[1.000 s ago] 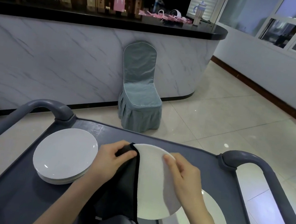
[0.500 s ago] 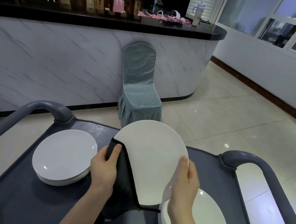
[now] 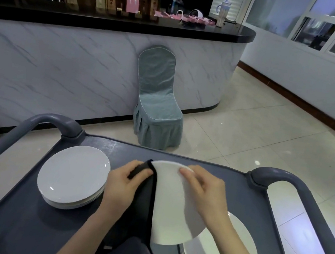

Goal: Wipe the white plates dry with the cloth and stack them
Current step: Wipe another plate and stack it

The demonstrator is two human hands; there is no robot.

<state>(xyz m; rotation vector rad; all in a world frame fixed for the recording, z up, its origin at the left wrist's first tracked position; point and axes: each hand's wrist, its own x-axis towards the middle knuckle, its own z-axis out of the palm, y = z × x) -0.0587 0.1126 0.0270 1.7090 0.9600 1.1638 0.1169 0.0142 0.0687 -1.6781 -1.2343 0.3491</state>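
Stage: wiping. Holding white plate (image 3: 172, 204) raised above middle of cart (image 3: 248, 205); pinching dark cloth (image 3: 142, 206) over its rim with left hand (image 3: 124, 183), gripping opposite rim with right hand (image 3: 205, 190). Judged best: turning plate steadily through cloth, covering both faces, keeping clear of stack (image 3: 238, 243) at cart's right side.

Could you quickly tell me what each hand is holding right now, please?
Left hand: closed, gripping the cloth against the plate.
Right hand: closed, holding the plate by its rim.
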